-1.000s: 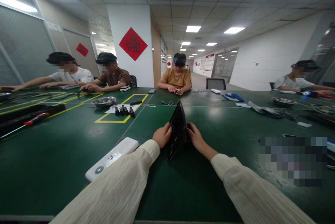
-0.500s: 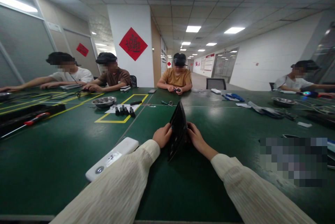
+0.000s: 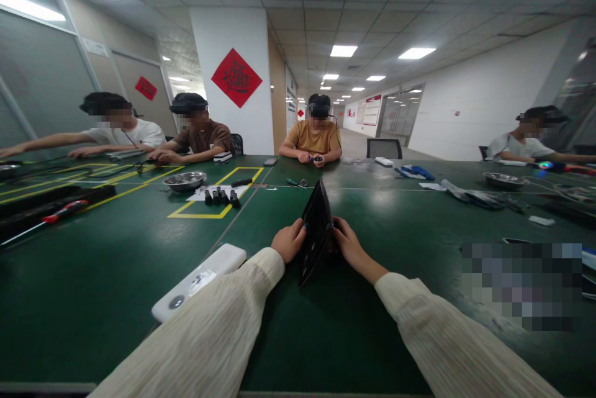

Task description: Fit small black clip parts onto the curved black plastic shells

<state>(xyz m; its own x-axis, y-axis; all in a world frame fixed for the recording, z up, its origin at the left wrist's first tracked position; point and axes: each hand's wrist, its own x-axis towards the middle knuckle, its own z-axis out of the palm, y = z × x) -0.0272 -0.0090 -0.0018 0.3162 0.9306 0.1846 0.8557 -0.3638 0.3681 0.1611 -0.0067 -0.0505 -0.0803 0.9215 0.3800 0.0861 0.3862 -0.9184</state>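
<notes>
Between my hands, a thin black panel [image 3: 315, 233] stands on edge and tilted, seen nearly side-on, so its exact kind is unclear. My left hand [image 3: 288, 240] is closed on its left side, thumb against the face turned to the left. My right hand [image 3: 347, 241] grips the opposite side; its fingertips are hidden behind the panel. Whether the lower corner touches the green table [image 3: 326, 336] cannot be told. By my left forearm lies a white oblong device [image 3: 225, 260] with a label and a round button, partly covered by my sleeve.
Ahead to the left are a metal bowl [image 3: 185, 181] and several black parts [image 3: 222, 198] on paper. A green-handled tool [image 3: 297, 183] lies beyond the panel. Far left rests a red-handled screwdriver [image 3: 65, 210]. Gloves [image 3: 470, 194] and another bowl [image 3: 505, 181] are at right. Several people sit around.
My hands and the black panel hold the same pose. Across the table, the hands of the person opposite have shifted slightly around a small dark item.
</notes>
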